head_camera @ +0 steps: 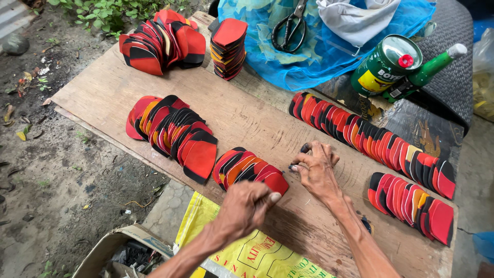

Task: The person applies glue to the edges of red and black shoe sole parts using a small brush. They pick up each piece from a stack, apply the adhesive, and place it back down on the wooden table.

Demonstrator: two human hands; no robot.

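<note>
My left hand [246,207] is curled into a fist at the near end of a short overlapping row of red, orange and black flat pieces [250,170], its thumb beside the last piece. My right hand [316,171] rests on the wooden board [257,121] just right of that row. Its fingers are bent and its dark-stained fingertips press down. Something small and dark [305,148] shows at the fingertips, and I cannot tell whether it is held.
More rows and stacks of the same pieces lie at left [172,133], far left [162,41], back centre [228,49], right [370,136] and near right [411,203]. Scissors [290,25] lie on blue netting [329,51]. Also here are a green tin [383,67], a green bottle [427,69] and a yellow sack [247,255].
</note>
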